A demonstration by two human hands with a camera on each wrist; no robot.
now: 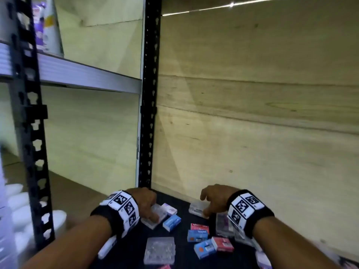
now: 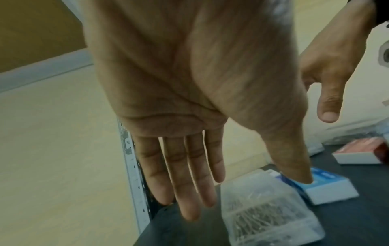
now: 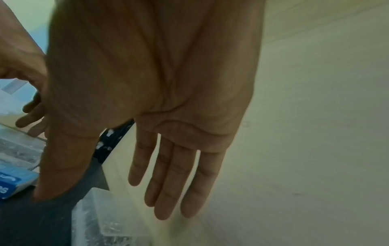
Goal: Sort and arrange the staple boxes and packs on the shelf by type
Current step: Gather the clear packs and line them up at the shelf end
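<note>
Staple boxes and packs lie scattered on the dark shelf [image 1: 134, 249]. My left hand [image 1: 151, 212] hovers with straight fingers [image 2: 189, 191] over a clear plastic staple box [image 1: 153, 220] [image 2: 269, 214], its thumb tip by a blue box [image 1: 172, 222] [image 2: 328, 188]. My right hand [image 1: 206, 206], fingers [image 3: 168, 191] also straight, is above another clear box [image 1: 196, 207] [image 3: 99, 221] near the back panel. Neither hand holds anything. More blue boxes [image 1: 197, 235], red boxes [image 1: 222, 243] and a clear flat pack [image 1: 159, 250] lie nearer to me.
A black slotted upright [image 1: 148, 105] stands in the back corner just beyond my left hand. A wooden back panel [image 1: 252, 133] closes the shelf behind. A white pack [image 1: 106, 247] lies at the shelf's left edge. A grey shelf [image 1: 77, 74] runs at upper left.
</note>
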